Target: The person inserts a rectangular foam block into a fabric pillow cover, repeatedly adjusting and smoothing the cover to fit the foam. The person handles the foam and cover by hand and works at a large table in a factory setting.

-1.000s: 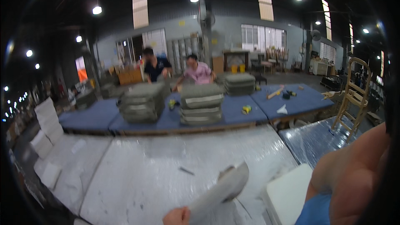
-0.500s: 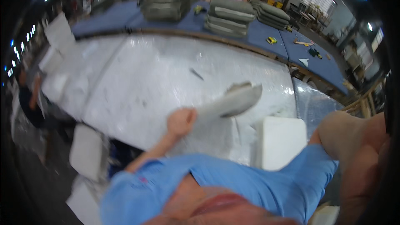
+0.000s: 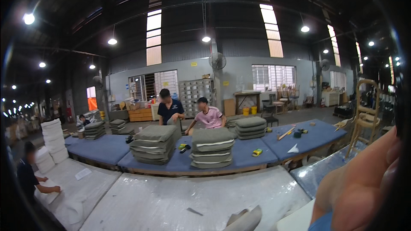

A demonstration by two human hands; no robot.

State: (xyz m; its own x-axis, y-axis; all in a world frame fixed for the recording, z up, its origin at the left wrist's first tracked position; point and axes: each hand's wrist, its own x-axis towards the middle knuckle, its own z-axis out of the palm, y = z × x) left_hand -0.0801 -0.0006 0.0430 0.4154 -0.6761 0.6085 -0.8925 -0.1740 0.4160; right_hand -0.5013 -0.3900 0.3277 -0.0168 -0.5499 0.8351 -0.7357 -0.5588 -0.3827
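Note:
My right arm is folded up close at the right edge, and my right hand (image 3: 379, 167) is very large and partly cut off there. Its fingers run out of the picture, so their state and anything in them are hidden. My left hand is out of view. On the plastic-covered white table (image 3: 162, 196) below, a grey curled piece of fabric (image 3: 248, 219) lies at the lower edge. A thin dark pointed thing (image 3: 195, 211) rests to its left. Part of a white foam pad (image 3: 295, 219) shows beside my right arm.
Beyond stands a blue-topped table (image 3: 252, 156) with stacks of grey cushions (image 3: 212, 147), a yellow tape measure (image 3: 257, 152) and small tools. Two people (image 3: 209, 117) work behind it. Another person (image 3: 28, 171) is at the left, near stacked white pads (image 3: 53, 139). A wooden chair frame (image 3: 364, 113) stands right.
The view has tilted up from the table to the hall. My left hand, closed near the grey fabric before, has left the picture; my right hand stays raised at the right edge.

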